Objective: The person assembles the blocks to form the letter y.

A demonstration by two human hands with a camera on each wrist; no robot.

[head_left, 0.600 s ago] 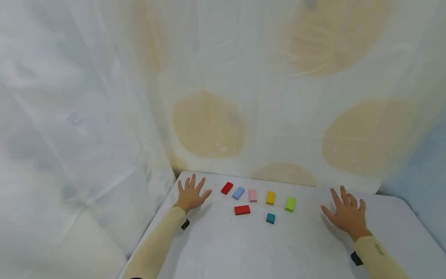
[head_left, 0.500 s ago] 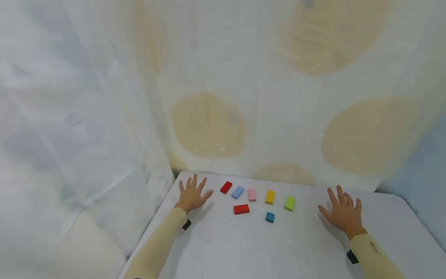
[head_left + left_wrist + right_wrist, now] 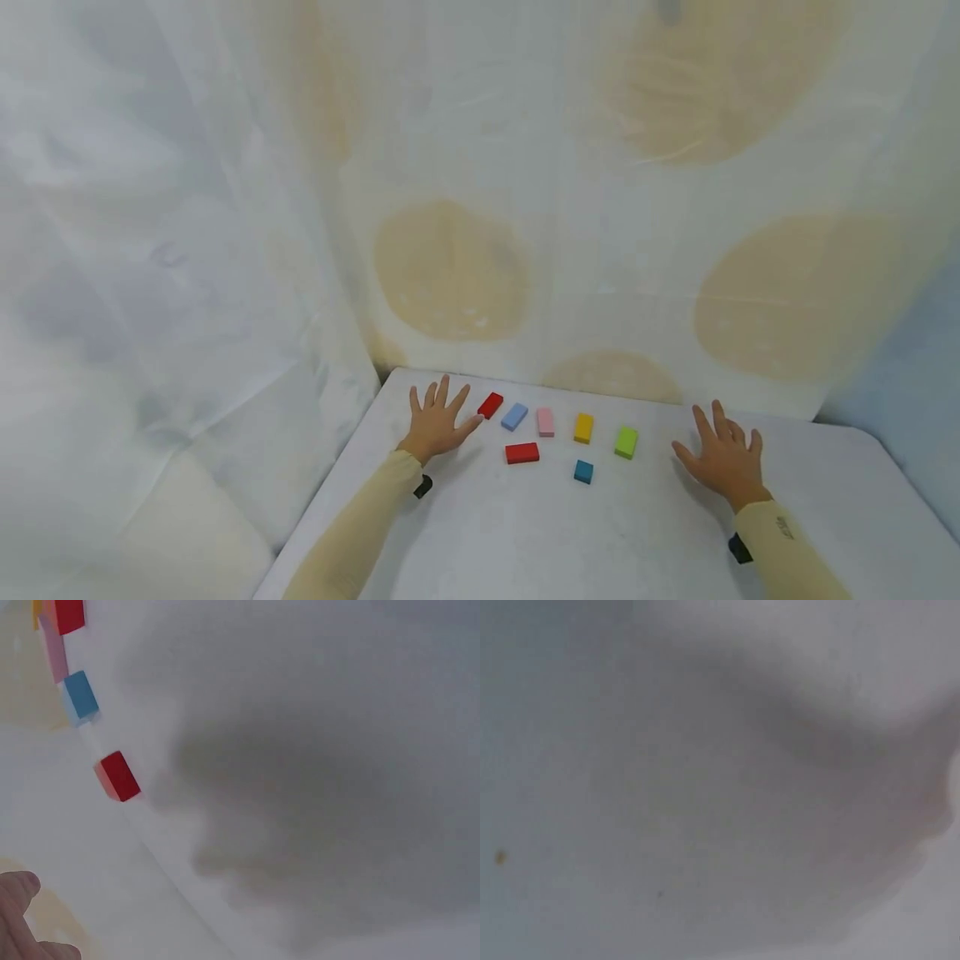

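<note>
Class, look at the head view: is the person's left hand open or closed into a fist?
Open: the left hand has its fingers spread and straight over the table, holding nothing.

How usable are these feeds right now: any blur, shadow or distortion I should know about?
Head view: evenly lit, sharp enough to sort the blocks by colour, edges bowed by the wide lens. Left wrist view: soft, a broad dark shadow on the table, yet the red block and blue block read clearly. Right wrist view: fully blurred, only grey shadow.

table [image 3: 525,533]: white | backdrop [image 3: 450,167]: pale sheet, tan blotches, seemingly draped
</note>
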